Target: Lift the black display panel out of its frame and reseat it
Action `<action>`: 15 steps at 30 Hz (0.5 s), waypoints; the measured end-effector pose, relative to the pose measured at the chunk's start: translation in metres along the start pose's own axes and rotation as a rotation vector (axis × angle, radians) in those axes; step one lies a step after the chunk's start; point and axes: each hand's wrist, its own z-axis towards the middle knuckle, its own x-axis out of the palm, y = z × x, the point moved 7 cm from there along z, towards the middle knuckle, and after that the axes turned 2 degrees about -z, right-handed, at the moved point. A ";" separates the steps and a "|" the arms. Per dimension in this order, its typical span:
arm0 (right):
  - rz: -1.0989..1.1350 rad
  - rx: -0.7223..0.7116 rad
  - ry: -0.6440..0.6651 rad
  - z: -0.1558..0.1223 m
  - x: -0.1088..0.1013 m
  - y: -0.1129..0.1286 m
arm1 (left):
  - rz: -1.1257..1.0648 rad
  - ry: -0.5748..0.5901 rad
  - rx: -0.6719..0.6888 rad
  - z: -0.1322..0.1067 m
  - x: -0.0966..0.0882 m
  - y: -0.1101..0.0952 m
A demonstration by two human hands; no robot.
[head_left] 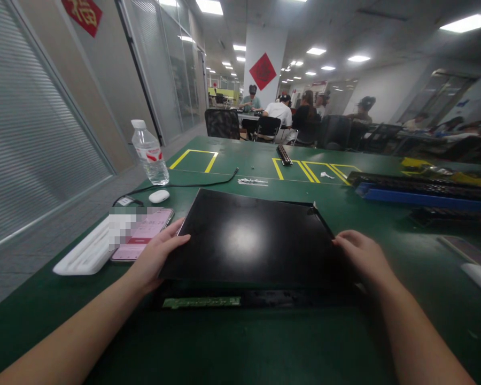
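Observation:
A glossy black screen panel (240, 240) is held in front of me, tilted above the table and reflecting a round ceiling glare. My left hand (154, 256) grips its left edge, thumb on top and fingers partly hidden beneath. At the right edge, my right hand (361, 251) is closed in a pinch; its fingertips also meet the thin black frame that shows along that side. Below the panel's near edge lies a dark base with a green circuit board strip (201, 302). The rest of what is under the panel is hidden.
Left on the green table (240, 347) are a water bottle (150, 155), a white oval case (159, 196), a phone (144, 235), a white tray-like object (86, 248) and a black cable (184, 185). A blue strip with dark parts (420, 195) lies right. People sit beyond.

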 end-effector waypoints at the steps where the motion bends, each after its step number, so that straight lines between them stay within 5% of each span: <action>1: -0.006 0.004 -0.003 0.000 0.000 0.000 | -0.009 0.003 -0.006 0.000 0.000 0.000; 15: -0.060 -0.040 -0.014 -0.001 0.002 0.003 | -0.046 0.051 -0.009 0.000 0.003 0.002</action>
